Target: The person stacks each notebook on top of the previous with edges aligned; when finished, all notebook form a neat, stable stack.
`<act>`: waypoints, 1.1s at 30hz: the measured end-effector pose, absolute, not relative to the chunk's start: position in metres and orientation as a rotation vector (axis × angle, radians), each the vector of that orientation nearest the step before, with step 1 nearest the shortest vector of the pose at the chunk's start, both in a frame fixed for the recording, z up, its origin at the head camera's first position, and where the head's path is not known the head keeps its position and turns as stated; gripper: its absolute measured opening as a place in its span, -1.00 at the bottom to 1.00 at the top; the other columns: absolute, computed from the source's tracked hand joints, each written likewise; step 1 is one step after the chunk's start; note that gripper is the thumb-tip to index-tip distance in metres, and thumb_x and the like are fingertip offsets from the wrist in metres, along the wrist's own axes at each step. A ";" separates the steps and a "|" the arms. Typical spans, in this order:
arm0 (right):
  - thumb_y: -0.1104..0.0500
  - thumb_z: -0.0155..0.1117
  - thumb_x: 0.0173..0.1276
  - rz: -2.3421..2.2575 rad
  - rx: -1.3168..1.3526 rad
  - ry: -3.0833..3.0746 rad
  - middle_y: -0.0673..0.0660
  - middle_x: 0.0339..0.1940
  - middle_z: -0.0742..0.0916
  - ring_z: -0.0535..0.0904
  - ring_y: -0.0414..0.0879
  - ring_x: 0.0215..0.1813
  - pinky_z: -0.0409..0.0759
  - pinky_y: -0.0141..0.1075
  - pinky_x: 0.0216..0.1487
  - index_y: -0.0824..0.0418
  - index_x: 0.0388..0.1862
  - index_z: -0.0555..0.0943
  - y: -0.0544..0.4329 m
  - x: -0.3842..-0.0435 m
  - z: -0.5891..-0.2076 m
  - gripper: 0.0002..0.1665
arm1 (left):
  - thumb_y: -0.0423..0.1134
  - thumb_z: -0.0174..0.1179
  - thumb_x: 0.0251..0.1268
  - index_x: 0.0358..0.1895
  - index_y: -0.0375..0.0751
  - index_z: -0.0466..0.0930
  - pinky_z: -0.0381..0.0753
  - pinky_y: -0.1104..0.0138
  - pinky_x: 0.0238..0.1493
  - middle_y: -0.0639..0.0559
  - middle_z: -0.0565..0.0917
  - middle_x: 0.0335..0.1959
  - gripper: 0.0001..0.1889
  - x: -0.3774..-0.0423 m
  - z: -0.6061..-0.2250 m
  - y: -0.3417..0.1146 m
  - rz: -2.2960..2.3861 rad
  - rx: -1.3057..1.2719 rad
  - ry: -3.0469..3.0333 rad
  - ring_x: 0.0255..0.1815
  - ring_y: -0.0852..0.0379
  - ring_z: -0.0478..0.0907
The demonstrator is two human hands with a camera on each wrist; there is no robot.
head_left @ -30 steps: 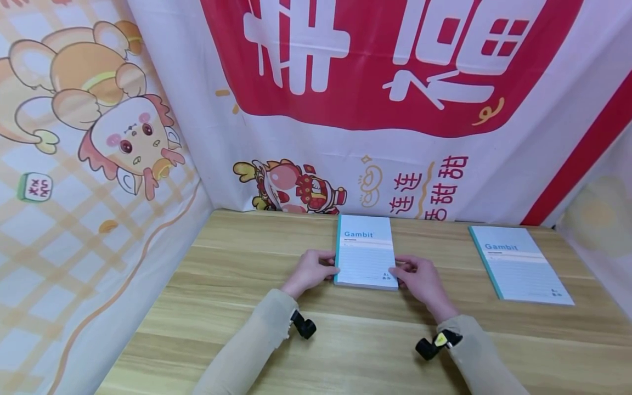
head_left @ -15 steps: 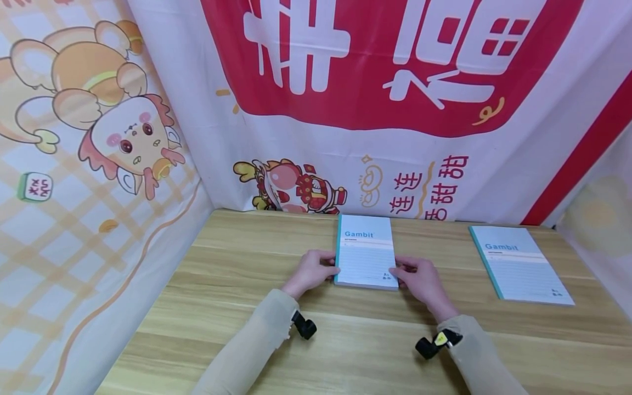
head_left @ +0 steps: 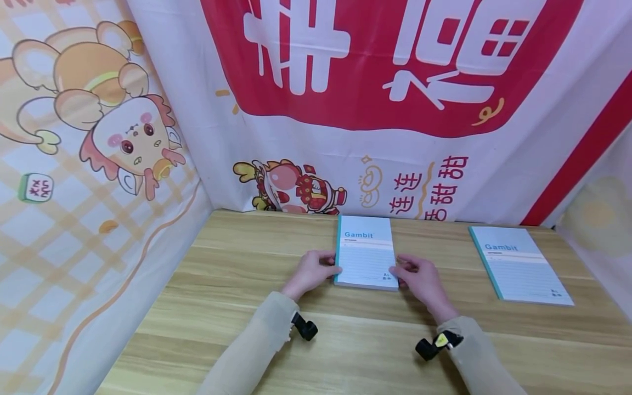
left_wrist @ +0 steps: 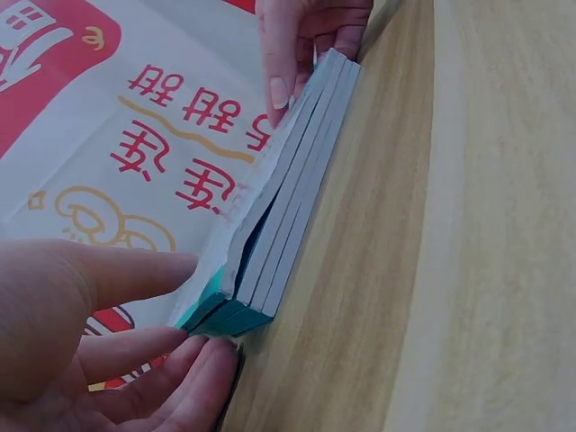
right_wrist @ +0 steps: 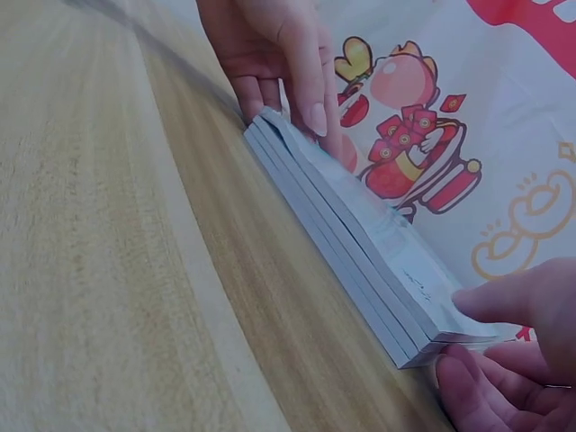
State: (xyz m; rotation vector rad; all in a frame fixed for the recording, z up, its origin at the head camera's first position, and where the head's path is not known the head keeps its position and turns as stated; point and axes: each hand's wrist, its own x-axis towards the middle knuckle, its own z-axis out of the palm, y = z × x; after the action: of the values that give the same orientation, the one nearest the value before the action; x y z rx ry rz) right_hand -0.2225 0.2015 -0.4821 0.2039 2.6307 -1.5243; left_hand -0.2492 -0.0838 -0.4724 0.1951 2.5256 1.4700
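Left hand (head_left: 310, 269) and right hand (head_left: 421, 277), gripping opposite edges, notebook stack (head_left: 366, 254) lying between them

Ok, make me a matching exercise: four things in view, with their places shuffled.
1. Bare left hand
2. Stack of white, teal-spined paper notebooks
3. Bare right hand
4. Separate white, rectangular, teal-spined notebook

A. Between both hands
B. At the stack's teal side
C. Untouched, toward the right end of the wooden table
D. At the stack's side opposite the teal

Pairs: 1-B, 2-A, 3-D, 4-C
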 end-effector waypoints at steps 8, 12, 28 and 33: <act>-0.08 0.35 0.46 -1.699 0.297 2.522 0.26 0.16 0.66 0.70 0.02 0.01 0.70 -0.20 0.02 0.22 0.47 0.44 0.211 -0.220 -0.478 -0.27 | -0.15 0.40 0.33 0.34 -0.22 0.55 0.64 0.15 0.07 0.00 0.66 0.00 -0.45 -0.245 -0.466 -0.083 1.682 0.121 2.474 0.01 0.06 0.62; -0.15 0.31 0.47 -1.722 0.288 2.518 0.24 0.18 0.67 0.66 0.04 0.11 0.65 -0.11 0.13 0.19 0.48 0.43 0.217 -0.216 -0.470 -0.25 | -0.09 0.38 0.36 0.32 -0.21 0.58 0.67 0.19 0.05 0.04 0.69 -0.02 -0.48 -0.241 -0.457 -0.079 1.774 0.137 2.429 -0.02 0.10 0.66; -0.40 0.28 0.35 -1.695 0.287 2.586 0.23 0.45 0.50 0.37 0.18 0.44 0.38 0.16 0.37 0.12 0.54 0.36 0.251 -0.201 -0.457 -0.03 | -0.07 0.36 0.38 0.34 -0.21 0.56 0.58 0.27 0.19 0.04 0.71 0.11 -0.47 -0.218 -0.437 -0.033 1.804 0.391 2.228 0.10 0.18 0.64; -0.42 0.21 0.38 -1.662 0.323 2.588 0.24 0.49 0.44 0.31 0.21 0.48 0.33 0.24 0.38 0.12 0.57 0.31 0.267 -0.196 -0.459 -0.02 | -0.14 0.36 0.39 0.33 -0.27 0.55 0.60 0.33 0.16 -0.07 0.69 0.15 -0.48 -0.209 -0.438 -0.012 1.843 0.457 2.141 0.10 0.17 0.65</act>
State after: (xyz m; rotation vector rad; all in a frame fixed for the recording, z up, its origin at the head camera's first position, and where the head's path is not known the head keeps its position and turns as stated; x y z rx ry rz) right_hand -0.1956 0.2673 -0.4588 0.3228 2.5878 -1.6620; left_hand -0.2090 -0.0120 -0.4375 0.4572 2.1409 1.8434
